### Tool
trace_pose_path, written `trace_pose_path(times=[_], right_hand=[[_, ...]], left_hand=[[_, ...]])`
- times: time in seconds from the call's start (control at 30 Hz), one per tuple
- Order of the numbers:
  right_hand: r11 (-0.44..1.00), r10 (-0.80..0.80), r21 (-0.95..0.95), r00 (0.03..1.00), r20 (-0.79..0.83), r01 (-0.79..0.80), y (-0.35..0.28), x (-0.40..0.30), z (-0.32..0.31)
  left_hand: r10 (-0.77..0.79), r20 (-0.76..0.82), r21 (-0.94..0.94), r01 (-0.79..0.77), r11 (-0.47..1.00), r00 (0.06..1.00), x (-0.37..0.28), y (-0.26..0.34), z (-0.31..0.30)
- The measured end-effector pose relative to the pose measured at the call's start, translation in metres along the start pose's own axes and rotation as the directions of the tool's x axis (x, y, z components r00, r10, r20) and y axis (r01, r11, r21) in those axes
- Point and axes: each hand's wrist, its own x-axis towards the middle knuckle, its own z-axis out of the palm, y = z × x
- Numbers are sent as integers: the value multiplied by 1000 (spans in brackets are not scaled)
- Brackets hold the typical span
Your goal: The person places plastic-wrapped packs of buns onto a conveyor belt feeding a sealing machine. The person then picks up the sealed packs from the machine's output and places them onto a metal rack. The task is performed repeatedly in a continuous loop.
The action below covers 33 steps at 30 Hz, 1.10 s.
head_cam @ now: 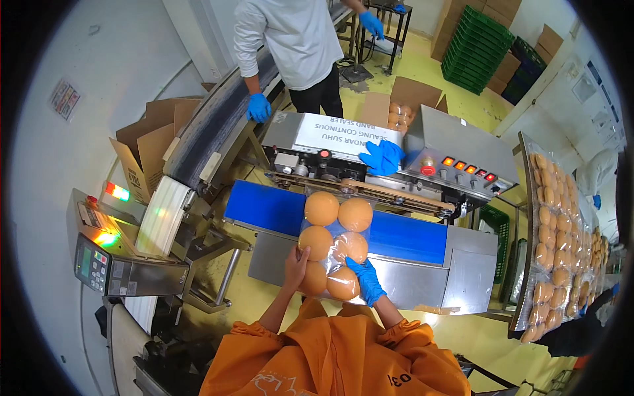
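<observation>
Both my hands hold a clear plastic bag of several round buns (317,242) over the blue conveyor belt (406,235). My bare left hand (297,265) grips the bag's left side, and my right hand (366,279), in a blue glove, grips its lower right side. The bag's far end lies against the brown sealing band of a continuous band sealer (346,185). Whether that edge is inside the band cannot be made out. On top of the sealer rests a loose blue glove (382,157), beside its control box with lit buttons (460,163).
Bagged buns (554,237) cover a table on the right. A co-worker (292,49) in blue gloves stands behind the sealer, near a dark conveyor (218,119). A machine with a keypad (94,262) is on the left. Green crates (475,49) stand stacked at the back.
</observation>
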Motion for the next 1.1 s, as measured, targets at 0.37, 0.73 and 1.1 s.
trace_pose_path(times=[0.37, 0.73, 1.1], right_hand=[[1000, 15, 8, 999, 52, -15, 14, 4, 77], [996, 66, -65, 995, 77, -61, 40, 16, 117], [787, 187, -616, 956, 224, -10, 100, -1, 179]], left_hand=[[-156, 67, -80, 161, 984, 986, 28, -39, -63], [-191, -56, -217, 175, 960, 980, 21, -32, -111], [-490, 271, -442, 560, 701, 828, -59, -21, -240]])
